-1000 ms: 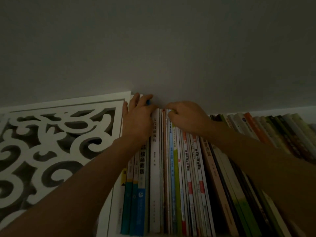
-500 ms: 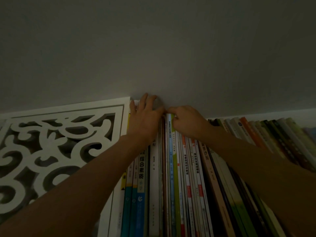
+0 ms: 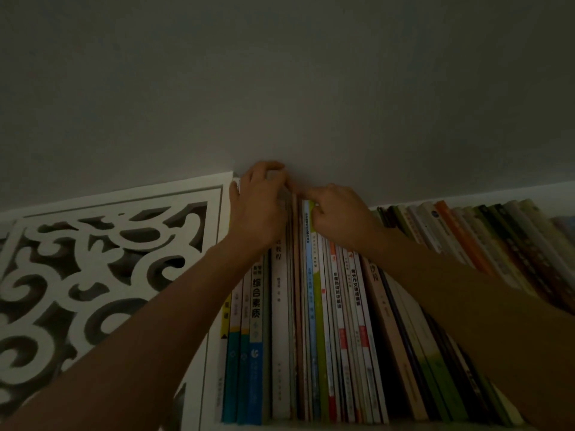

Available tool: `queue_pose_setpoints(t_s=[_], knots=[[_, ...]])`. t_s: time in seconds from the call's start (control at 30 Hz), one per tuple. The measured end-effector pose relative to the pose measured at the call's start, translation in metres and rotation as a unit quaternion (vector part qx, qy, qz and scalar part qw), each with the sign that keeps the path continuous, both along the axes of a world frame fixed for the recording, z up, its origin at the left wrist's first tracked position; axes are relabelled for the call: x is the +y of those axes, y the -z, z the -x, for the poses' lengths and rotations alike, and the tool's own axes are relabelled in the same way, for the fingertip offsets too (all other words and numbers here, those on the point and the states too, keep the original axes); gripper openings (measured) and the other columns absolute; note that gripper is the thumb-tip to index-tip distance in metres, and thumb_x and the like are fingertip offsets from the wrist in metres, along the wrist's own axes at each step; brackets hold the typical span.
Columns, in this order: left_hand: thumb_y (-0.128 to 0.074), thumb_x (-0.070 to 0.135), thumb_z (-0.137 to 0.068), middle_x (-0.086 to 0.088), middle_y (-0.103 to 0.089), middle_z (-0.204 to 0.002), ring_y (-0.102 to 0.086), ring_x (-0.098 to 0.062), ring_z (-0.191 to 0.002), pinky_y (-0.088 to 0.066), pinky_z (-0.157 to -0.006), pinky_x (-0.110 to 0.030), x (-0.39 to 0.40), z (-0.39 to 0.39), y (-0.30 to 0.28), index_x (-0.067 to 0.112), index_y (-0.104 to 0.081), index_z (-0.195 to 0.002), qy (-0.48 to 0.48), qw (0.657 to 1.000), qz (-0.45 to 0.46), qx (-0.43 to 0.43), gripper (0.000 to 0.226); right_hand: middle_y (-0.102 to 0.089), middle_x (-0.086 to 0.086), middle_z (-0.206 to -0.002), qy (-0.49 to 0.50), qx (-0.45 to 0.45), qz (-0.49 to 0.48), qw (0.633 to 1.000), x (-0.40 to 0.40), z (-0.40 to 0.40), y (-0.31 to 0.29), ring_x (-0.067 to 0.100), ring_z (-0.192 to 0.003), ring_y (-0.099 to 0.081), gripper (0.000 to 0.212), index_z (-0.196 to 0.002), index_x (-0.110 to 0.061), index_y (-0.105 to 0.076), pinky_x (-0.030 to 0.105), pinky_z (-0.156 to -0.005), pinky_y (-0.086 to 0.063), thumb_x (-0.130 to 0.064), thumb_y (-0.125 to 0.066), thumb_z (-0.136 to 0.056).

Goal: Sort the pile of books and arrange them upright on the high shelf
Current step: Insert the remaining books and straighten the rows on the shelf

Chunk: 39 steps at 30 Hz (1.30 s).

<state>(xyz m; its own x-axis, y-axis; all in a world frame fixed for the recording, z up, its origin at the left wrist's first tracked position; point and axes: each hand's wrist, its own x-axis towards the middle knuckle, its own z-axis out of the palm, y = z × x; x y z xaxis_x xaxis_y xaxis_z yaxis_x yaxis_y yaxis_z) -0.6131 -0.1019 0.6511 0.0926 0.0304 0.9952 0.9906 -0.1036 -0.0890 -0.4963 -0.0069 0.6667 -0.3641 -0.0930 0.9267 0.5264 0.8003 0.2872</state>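
Note:
A long row of books (image 3: 323, 321) stands upright on the high shelf, spines facing me, in dim light. My left hand (image 3: 258, 206) rests on the tops of the leftmost books, fingers curled over a white-spined book (image 3: 280, 306). My right hand (image 3: 339, 216) pinches the tops of thin books beside it, near a light-blue spine (image 3: 311, 293) and a green spine (image 3: 320, 321). Both forearms reach up from below and hide parts of the spines. Further books (image 3: 466, 237) lean to the right.
A white carved lattice panel (image 3: 93, 265) closes the shelf on the left. The grey ceiling (image 3: 280, 88) hangs just above the book tops. The white shelf edge (image 3: 451, 199) runs along the back right.
The view has tilted slightly up. My left hand has slid up and curled its fingers over the book tops; my right hand stays pinched on the thin books.

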Motion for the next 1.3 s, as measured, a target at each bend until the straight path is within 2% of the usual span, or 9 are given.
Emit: queue_pose_setpoints(t_s=[0.13, 0.27, 0.37, 0.5, 0.63, 0.83, 0.97, 1.03, 1.3], knots=[[-0.032, 0.036, -0.092, -0.003, -0.050, -0.128, -0.045, -0.017, -0.120, -0.032, -0.108, -0.041, 0.004, 0.004, 0.034, 0.013, -0.052, -0.126, 0.098, 0.994, -0.005, -0.050, 0.045, -0.042, 0.009, -0.144, -0.043, 0.024, 0.005, 0.999, -0.003, -0.011, 0.017, 0.025, -0.133, -0.036, 0.060, -0.138, -0.014, -0.044, 0.027, -0.111, -0.017, -0.021, -0.029, -0.080], [-0.014, 0.065, -0.082, 0.000, 0.010, -0.157, 0.021, -0.012, -0.138, 0.016, -0.108, -0.041, 0.025, 0.009, 0.075, 0.031, -0.008, -0.148, -0.065, 0.993, 0.072, -0.074, 0.075, -0.020, 0.002, -0.156, -0.048, 0.081, 0.039, 0.995, -0.005, -0.034, 0.065, 0.018, -0.144, -0.015, 0.060, -0.148, -0.018, -0.024, 0.033, -0.118, -0.006, -0.033, -0.025, -0.090], [-0.009, 0.056, -0.084, 0.001, 0.015, -0.156, 0.029, -0.010, -0.131, 0.020, -0.104, -0.041, 0.024, -0.001, 0.077, 0.033, -0.015, -0.147, -0.057, 0.993, 0.073, -0.074, 0.067, 0.000, -0.007, -0.156, 0.083, 0.026, 0.020, 0.996, 0.002, -0.045, 0.104, 0.014, -0.144, 0.000, 0.063, -0.150, -0.026, -0.012, 0.044, -0.118, 0.003, -0.050, -0.013, -0.092], [-0.017, 0.052, -0.088, -0.004, -0.008, -0.157, -0.006, -0.029, -0.144, 0.004, -0.112, -0.053, 0.014, -0.009, 0.080, 0.031, -0.041, -0.137, -0.006, 0.997, 0.038, -0.070, 0.059, -0.027, 0.001, -0.152, 0.177, 0.036, -0.037, 0.983, 0.011, -0.049, 0.122, 0.029, -0.138, -0.030, 0.060, -0.145, -0.024, -0.030, 0.047, -0.112, -0.007, -0.055, -0.019, -0.095], [-0.032, 0.045, -0.097, 0.002, -0.059, -0.114, -0.060, -0.010, -0.097, -0.052, -0.082, -0.039, -0.001, -0.017, 0.095, 0.044, -0.050, -0.101, 0.142, 0.981, 0.030, -0.127, 0.019, -0.035, 0.004, -0.150, 0.182, 0.030, -0.044, 0.982, 0.010, -0.050, 0.121, 0.033, -0.136, -0.036, 0.059, -0.144, -0.023, -0.034, 0.051, -0.110, -0.010, -0.053, -0.021, -0.095], [-0.023, 0.049, -0.088, -0.002, -0.018, -0.155, -0.008, -0.019, -0.144, -0.001, -0.117, -0.043, 0.015, -0.030, 0.114, 0.028, -0.008, -0.148, 0.026, 0.984, 0.069, -0.159, 0.065, -0.036, 0.002, -0.149, 0.181, 0.001, -0.065, 0.981, 0.017, -0.067, 0.139, 0.032, -0.138, -0.032, 0.061, -0.145, -0.025, -0.031, 0.057, -0.109, -0.014, -0.058, -0.016, -0.096], [-0.033, 0.025, -0.099, 0.013, -0.056, -0.110, -0.053, 0.016, -0.100, -0.050, -0.084, -0.015, -0.002, -0.054, 0.116, 0.029, -0.021, -0.146, 0.160, 0.972, 0.042, -0.168, 0.048, -0.031, 0.001, -0.151, 0.198, -0.023, -0.075, 0.977, 0.024, -0.073, 0.141, 0.032, -0.139, -0.029, 0.064, -0.147, -0.023, -0.028, 0.057, -0.109, -0.015, -0.058, -0.014, -0.096], [-0.036, 0.017, -0.099, 0.019, -0.054, -0.091, -0.056, 0.019, -0.078, -0.050, -0.064, -0.010, -0.023, -0.066, 0.114, 0.032, -0.024, -0.144, 0.193, 0.965, 0.019, -0.178, 0.049, -0.032, 0.001, -0.150, 0.196, -0.022, -0.079, 0.977, 0.023, -0.073, 0.140, 0.031, -0.139, -0.030, 0.064, -0.147, -0.021, -0.028, 0.057, -0.109, -0.016, -0.058, -0.015, -0.095], [-0.050, 0.025, -0.092, 0.028, -0.055, -0.104, -0.058, 0.014, -0.087, -0.046, -0.069, -0.015, -0.080, -0.094, 0.143, 0.037, -0.028, -0.140, 0.198, 0.952, -0.057, -0.226, 0.054, -0.042, 0.006, -0.145, 0.165, -0.037, -0.060, 0.984, 0.018, -0.077, 0.150, 0.033, -0.135, -0.037, 0.068, -0.141, -0.016, -0.039, 0.059, -0.106, -0.018, -0.054, -0.005, -0.096]])
